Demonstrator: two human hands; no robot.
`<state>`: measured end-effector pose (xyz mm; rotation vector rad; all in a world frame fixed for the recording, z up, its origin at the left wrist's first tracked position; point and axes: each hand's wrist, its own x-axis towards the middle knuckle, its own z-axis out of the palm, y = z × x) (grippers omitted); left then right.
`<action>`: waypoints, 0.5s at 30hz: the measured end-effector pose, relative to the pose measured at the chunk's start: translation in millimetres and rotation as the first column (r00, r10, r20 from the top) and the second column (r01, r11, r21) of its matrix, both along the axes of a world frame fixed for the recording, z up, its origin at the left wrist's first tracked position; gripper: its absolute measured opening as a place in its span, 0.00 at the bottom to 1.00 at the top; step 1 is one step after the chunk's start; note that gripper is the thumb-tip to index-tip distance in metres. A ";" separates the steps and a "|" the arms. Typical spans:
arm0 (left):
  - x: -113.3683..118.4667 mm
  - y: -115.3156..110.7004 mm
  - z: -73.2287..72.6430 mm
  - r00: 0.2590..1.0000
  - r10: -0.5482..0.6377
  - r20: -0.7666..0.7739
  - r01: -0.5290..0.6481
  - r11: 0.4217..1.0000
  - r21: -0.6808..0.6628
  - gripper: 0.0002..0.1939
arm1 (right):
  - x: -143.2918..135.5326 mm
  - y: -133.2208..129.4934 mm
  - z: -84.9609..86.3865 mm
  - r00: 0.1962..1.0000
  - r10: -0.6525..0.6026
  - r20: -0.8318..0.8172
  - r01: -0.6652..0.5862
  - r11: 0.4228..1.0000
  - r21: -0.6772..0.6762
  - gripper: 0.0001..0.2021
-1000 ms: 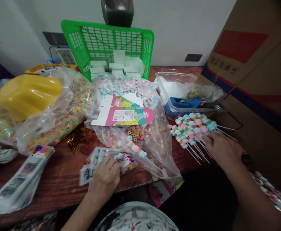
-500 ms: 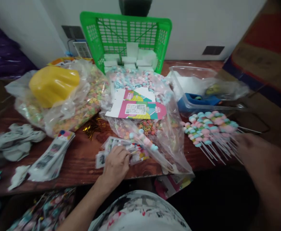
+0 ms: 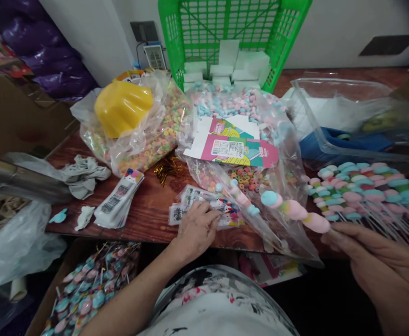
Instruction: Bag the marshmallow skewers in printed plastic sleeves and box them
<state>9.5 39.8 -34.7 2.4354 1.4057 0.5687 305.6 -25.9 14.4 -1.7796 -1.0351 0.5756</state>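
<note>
My right hand (image 3: pixel 376 261) is closed round the near end of a marshmallow skewer (image 3: pixel 295 211). Pink, yellow-green and blue candies run along it, pointing left above the table edge. On the right, a pile of similar marshmallow skewers (image 3: pixel 362 186) lies with its white sticks towards me. My left hand (image 3: pixel 198 225) rests on a spread of printed plastic bags (image 3: pixel 190 198), its fingers curled and pressed together at a bag. Another marshmallow skewer (image 3: pixel 241 198) lies on a clear bag between my hands.
A green basket (image 3: pixel 225 28) with white boxes stands behind candy bags (image 3: pixel 162 135) and a flattened printed carton (image 3: pixel 232 144). Stacked printed bags (image 3: pixel 118 200) lie left. A clear tub (image 3: pixel 341 84) stands right. Below left, a carton holds many wrapped skewers (image 3: pixel 92 284).
My right hand has moved left from the pile and now holds one marshmallow skewer. My left hand stays on the printed bags. The camera view has shifted.
</note>
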 end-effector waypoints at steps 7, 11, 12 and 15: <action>5.1 -3.7 -7.0 0.997 0.016 0.078 -0.016 1.000 0.009 0.10 | 6.5 0.9 -15.6 0.985 0.160 0.070 -0.160 0.987 -0.004 0.06; -1.0 6.1 -7.7 0.920 0.123 0.372 -0.122 0.992 -0.027 0.09 | 15.5 0.2 -15.5 0.936 0.294 0.195 -0.299 0.954 -0.001 0.05; -3.2 8.2 -7.6 0.912 0.134 0.387 -0.134 0.991 -0.028 0.09 | 18.5 -0.6 -12.5 0.904 0.347 0.249 -0.353 0.935 -0.022 0.05; -10.9 11.2 -10.8 0.951 0.035 0.307 -0.034 0.999 -0.010 0.08 | 27.2 -2.7 1.1 0.766 0.477 0.431 -0.488 0.868 -0.092 0.06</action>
